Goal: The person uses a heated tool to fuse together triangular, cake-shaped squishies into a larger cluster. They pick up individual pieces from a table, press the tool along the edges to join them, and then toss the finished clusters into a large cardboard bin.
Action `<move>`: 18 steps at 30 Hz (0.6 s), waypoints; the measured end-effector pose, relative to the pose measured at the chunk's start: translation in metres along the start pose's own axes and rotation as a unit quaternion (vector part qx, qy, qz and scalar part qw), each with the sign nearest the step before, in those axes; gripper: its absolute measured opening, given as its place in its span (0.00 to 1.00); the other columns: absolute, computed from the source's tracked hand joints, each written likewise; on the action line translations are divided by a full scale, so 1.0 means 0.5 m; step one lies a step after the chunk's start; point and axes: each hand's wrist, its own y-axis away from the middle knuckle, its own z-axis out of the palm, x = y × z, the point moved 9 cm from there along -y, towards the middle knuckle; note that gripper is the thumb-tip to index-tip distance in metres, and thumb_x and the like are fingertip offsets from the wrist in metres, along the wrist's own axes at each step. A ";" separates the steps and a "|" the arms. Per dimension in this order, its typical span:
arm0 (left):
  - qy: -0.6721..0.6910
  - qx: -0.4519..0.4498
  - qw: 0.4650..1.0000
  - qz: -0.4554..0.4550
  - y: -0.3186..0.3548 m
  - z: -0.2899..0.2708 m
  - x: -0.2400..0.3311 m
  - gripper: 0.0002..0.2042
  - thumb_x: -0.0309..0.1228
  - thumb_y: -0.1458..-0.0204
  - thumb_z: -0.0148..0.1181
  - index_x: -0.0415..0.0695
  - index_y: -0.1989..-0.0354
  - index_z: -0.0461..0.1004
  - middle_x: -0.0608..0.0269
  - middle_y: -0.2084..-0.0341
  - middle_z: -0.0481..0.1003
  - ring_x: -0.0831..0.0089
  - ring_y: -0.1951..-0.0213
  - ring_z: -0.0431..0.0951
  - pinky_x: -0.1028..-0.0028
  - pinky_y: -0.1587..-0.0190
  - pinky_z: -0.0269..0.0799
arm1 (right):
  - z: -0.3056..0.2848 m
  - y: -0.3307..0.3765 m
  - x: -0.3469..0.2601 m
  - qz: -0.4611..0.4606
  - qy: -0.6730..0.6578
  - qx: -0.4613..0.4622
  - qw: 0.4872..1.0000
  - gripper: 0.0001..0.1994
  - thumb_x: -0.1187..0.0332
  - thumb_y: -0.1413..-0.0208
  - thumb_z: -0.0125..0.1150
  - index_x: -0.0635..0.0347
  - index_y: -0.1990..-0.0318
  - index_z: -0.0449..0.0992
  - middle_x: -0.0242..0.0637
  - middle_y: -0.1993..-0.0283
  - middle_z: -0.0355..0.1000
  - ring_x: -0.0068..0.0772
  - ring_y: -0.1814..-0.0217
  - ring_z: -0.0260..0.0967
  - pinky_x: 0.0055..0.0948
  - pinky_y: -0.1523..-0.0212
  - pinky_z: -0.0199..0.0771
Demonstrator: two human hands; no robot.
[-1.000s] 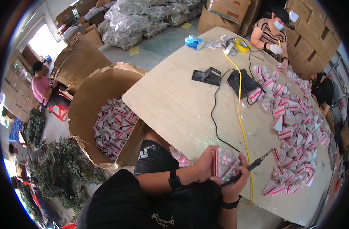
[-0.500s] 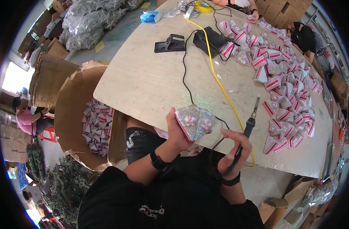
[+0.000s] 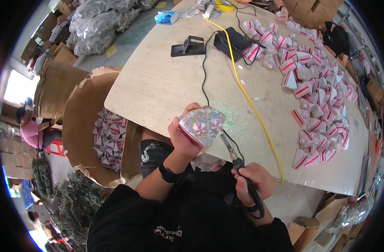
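Note:
My left hand (image 3: 184,140) grips a wedge-shaped ornament (image 3: 200,125), like a slice of cake, by its left side. Its glittery top faces up and carries round red-and-white swirl pieces; its side is striped red and white. In my right hand (image 3: 259,180) is a soldering iron (image 3: 238,161), held by its black handle with the fingers wrapped round it. The metal tip points up and left, right at the ornament's right edge; whether it touches cannot be made out. Glitter lies scattered on the table (image 3: 158,84) just beyond.
Many plastic-wrapped wedges (image 3: 309,94) are piled on the right. A black iron stand (image 3: 189,47), a black box (image 3: 231,43) and a yellow cable (image 3: 244,88) lie on the table. A cardboard box (image 3: 80,134) of wedges stands at left. Other people work farther off.
The soldering iron has swung left and down, from upright beside the ornament to its right edge. My right fingers have closed round the handle. The ornament has shifted slightly left and turned.

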 end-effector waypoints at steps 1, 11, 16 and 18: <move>-0.029 -0.029 0.999 0.019 -0.001 0.009 0.004 0.34 0.62 0.49 0.52 0.46 0.46 0.64 0.48 0.47 0.69 0.47 0.44 0.72 0.44 0.48 0.74 | -0.002 0.003 -0.014 -0.037 -0.002 0.001 0.999 0.13 0.64 0.39 0.63 0.69 0.61 0.75 0.43 0.71 0.75 0.31 0.79 0.73 0.25 0.79 0.70; -0.147 -0.089 0.982 0.081 0.006 0.044 -0.007 0.35 0.59 0.51 0.59 0.41 0.46 0.64 0.46 0.48 0.65 0.51 0.42 0.69 0.52 0.42 0.72 | -0.019 0.012 -0.009 -0.018 -0.006 0.069 0.997 0.09 0.68 0.46 0.70 0.64 0.68 0.78 0.37 0.78 0.75 0.32 0.82 0.68 0.27 0.81 0.66; -0.147 -0.092 0.982 0.078 0.009 0.046 -0.011 0.35 0.59 0.51 0.59 0.41 0.46 0.64 0.46 0.48 0.65 0.51 0.41 0.69 0.51 0.41 0.71 | -0.014 0.013 0.000 -0.007 -0.029 0.056 0.998 0.08 0.67 0.45 0.69 0.63 0.67 0.78 0.38 0.77 0.75 0.33 0.81 0.70 0.28 0.80 0.67; -0.148 -0.092 0.981 0.081 0.010 0.048 -0.010 0.35 0.59 0.51 0.59 0.41 0.46 0.64 0.46 0.48 0.64 0.51 0.41 0.69 0.51 0.41 0.70 | -0.013 0.012 0.002 -0.005 -0.032 0.059 0.998 0.08 0.68 0.45 0.69 0.63 0.67 0.78 0.38 0.77 0.75 0.33 0.81 0.69 0.28 0.80 0.67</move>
